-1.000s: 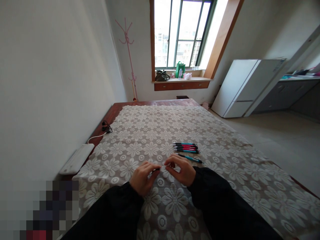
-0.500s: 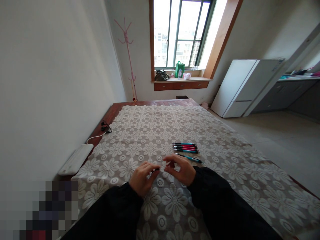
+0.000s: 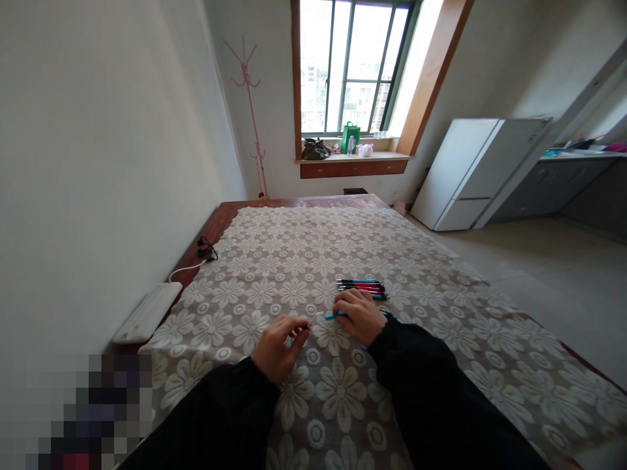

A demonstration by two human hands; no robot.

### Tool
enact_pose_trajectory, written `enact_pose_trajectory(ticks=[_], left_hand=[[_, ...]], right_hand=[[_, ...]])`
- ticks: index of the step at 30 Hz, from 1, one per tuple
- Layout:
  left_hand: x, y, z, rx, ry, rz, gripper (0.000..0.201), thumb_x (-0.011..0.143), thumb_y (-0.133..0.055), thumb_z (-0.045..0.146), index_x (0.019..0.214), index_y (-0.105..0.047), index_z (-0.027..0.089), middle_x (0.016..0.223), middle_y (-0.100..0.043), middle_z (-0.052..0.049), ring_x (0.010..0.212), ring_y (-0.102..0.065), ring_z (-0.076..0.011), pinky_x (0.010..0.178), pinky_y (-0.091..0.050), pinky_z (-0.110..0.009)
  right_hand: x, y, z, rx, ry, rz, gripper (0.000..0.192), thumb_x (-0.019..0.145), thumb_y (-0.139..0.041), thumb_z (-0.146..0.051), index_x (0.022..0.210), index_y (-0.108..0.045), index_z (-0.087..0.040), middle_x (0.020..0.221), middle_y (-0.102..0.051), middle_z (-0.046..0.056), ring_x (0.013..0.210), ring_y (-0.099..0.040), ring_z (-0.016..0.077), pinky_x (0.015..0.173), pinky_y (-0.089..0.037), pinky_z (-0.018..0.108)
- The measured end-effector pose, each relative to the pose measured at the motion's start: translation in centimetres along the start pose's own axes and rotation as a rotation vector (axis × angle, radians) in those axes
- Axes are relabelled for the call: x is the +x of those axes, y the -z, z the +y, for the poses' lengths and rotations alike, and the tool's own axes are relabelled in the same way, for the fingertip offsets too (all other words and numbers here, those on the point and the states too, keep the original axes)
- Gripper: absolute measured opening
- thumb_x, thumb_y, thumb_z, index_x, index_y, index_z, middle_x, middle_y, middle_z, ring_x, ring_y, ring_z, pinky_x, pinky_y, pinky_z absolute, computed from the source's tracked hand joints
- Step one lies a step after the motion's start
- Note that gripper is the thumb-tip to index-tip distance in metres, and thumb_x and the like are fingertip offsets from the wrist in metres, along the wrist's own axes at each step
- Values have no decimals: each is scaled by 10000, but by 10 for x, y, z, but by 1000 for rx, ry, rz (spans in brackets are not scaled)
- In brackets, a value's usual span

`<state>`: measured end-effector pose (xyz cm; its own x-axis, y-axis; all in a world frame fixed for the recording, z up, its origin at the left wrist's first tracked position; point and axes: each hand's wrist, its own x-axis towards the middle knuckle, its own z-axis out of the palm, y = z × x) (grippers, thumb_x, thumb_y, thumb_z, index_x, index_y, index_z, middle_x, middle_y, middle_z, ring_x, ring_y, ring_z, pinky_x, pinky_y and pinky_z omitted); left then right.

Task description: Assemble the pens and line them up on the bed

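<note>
A row of finished pens lies on the far tabletop; the right hand closes on a teal pen, the left hand pinching a small dark part.

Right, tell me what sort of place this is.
Probably a small one-room flat. A long wooden table under a flowered lace tablecloth stands near a white two-door fridge, with grey kitchen cabinets beyond it and a pink coat stand by the window.
</note>
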<state>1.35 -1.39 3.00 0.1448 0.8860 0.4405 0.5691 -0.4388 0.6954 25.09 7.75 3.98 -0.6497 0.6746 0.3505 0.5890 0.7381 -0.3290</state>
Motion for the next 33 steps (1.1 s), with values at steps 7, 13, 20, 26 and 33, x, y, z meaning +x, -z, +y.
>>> enact_pose_trajectory(ticks=[7, 13, 20, 26, 33], left_hand=[[0, 0, 1, -15, -5, -6, 118, 921, -581, 203, 987, -678, 214, 889, -721, -25, 769, -671, -147, 728, -555, -282], [1, 0, 0, -23, 6, -20, 119, 923, -574, 205, 991, -671, 214, 898, -724, -30, 781, -672, -151, 741, -556, -293], [0, 0, 0, -31, 27, -44, 123, 937, -555, 221, 998, -662, 212, 922, -726, -38, 809, -681, -160, 763, -561, -310], [0, 0, -1, -16, 25, -44, 119, 935, -564, 227, 993, -666, 213, 909, -722, -36, 797, -676, -159, 752, -558, -308], [0, 0, -1, 0, 30, -57, 128, 934, -569, 230, 999, -678, 215, 908, -726, -32, 792, -678, -158, 753, -558, -303]], right_hand=[[2, 3, -13, 524, -140, 282, 133, 972, -486, -243, 1098, -518, -216, 866, -641, 19, 662, -567, 153, 644, -458, 291], [5, 8, -28, 1177, -192, 269, 226, 957, -546, -442, 1007, -584, -225, 889, -684, 60, 697, -626, 188, 589, -488, 314], [5, 15, -37, 1488, -295, 186, 302, 839, -660, -485, 979, -620, -221, 793, -701, 82, 707, -656, 239, 606, -485, 357], [3, 13, -43, 1401, -221, 243, 323, 838, -716, -481, 1003, -614, -223, 687, -646, 26, 623, -585, 193, 567, -429, 317], [-3, 3, -39, 1241, -178, 315, 279, 888, -693, -477, 961, -709, -208, 764, -662, 42, 610, -554, 160, 530, -444, 298]])
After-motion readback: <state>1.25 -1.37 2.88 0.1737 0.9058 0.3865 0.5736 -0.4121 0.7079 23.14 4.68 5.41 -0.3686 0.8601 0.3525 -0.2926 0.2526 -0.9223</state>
